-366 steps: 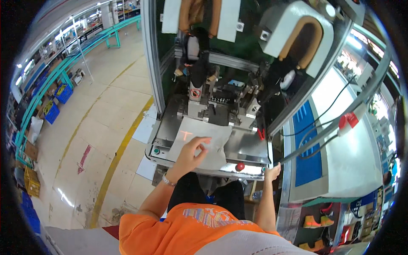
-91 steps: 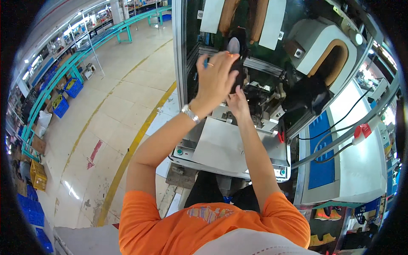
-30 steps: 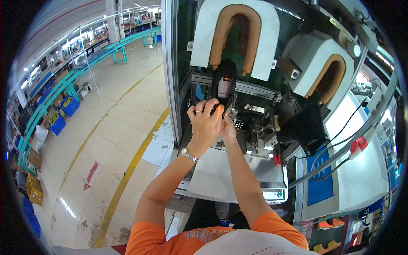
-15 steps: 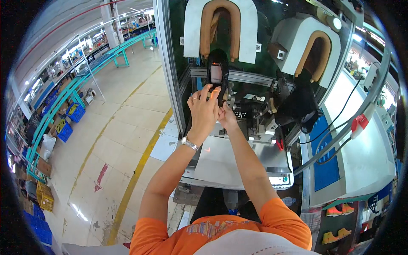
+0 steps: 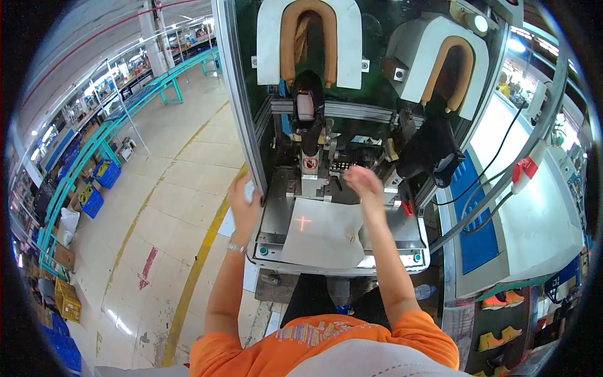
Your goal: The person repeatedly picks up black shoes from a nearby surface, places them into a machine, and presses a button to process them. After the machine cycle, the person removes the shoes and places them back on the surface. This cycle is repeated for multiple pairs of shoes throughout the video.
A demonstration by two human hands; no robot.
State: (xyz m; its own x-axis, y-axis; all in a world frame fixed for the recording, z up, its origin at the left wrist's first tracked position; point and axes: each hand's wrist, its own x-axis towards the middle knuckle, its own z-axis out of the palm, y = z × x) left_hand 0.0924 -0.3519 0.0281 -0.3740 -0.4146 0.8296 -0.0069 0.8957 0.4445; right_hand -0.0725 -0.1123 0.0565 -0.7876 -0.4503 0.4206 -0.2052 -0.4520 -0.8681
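My left hand (image 5: 244, 206), blurred, is raised by the machine's left post, its thumb and fingers apart. A pale patch shows between them; I cannot tell whether it is behind the hand. My right hand (image 5: 366, 185), also smeared, hovers over the right half of the machine's bed with fingers loosely stretched and nothing visible in them. Between and beyond the hands, a black shoe upper (image 5: 308, 88) sits on an upright holder, below a white U-shaped block (image 5: 267, 44) with a brown pad (image 5: 288, 47). Another black shoe upper (image 5: 430, 151) is mounted on the right.
A pale sheet (image 5: 323, 242) bearing a red light cross covers the metal bed (image 5: 273, 220). Green buttons (image 5: 263, 251) sit at the front corners. A second padded block (image 5: 414, 56) stands at right. A grey hose (image 5: 496, 188) runs beside a white cabinet (image 5: 540, 232); a teal conveyor (image 5: 116, 122) lies left.
Both hands have come away from the shoe upper on the left holder. The left hand moved left and toward me, the right one to the right. The view has shifted slightly.
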